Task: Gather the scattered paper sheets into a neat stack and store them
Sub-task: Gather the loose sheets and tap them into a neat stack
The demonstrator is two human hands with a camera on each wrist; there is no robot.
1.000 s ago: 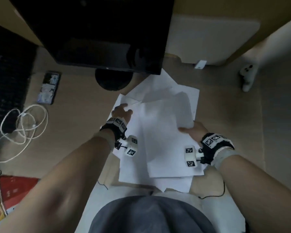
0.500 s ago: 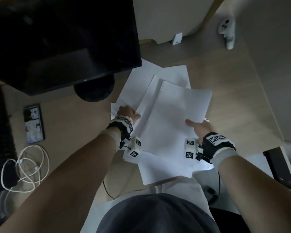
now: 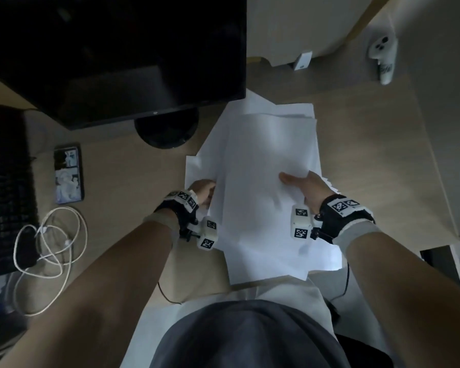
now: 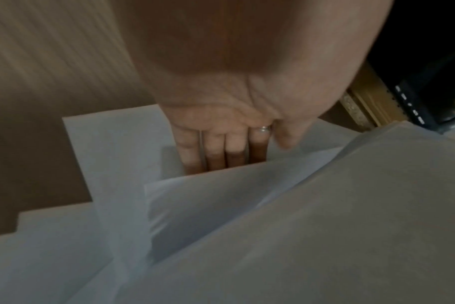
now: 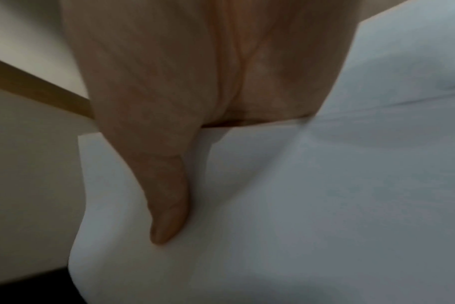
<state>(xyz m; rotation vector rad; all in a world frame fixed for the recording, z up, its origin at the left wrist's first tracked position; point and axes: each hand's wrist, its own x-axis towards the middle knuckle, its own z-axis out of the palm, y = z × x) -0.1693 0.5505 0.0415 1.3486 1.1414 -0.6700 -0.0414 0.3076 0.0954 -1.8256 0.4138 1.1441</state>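
Observation:
Several white paper sheets (image 3: 266,160) lie in a loose, fanned pile on the wooden desk (image 3: 369,155), below and right of the monitor. My left hand (image 3: 203,192) is at the pile's left edge. Its straight fingers (image 4: 216,152) are slid under the upper sheets (image 4: 325,226), with the thumb on top. My right hand (image 3: 300,184) grips the pile's right edge. The thumb (image 5: 169,195) lies on the top sheet (image 5: 325,205), which bows upward, and the fingers are hidden beneath it.
A black monitor (image 3: 117,49) on a round base (image 3: 166,128) stands at the back left. A phone (image 3: 68,176), a coiled white cable (image 3: 53,248) and a black keyboard (image 3: 3,195) lie to the left. A white controller (image 3: 383,54) sits at the back right.
The upper sheets have swung round and drawn closer over the lower ones. Both hands stay at the pile's left and right edges, and the head view has shifted.

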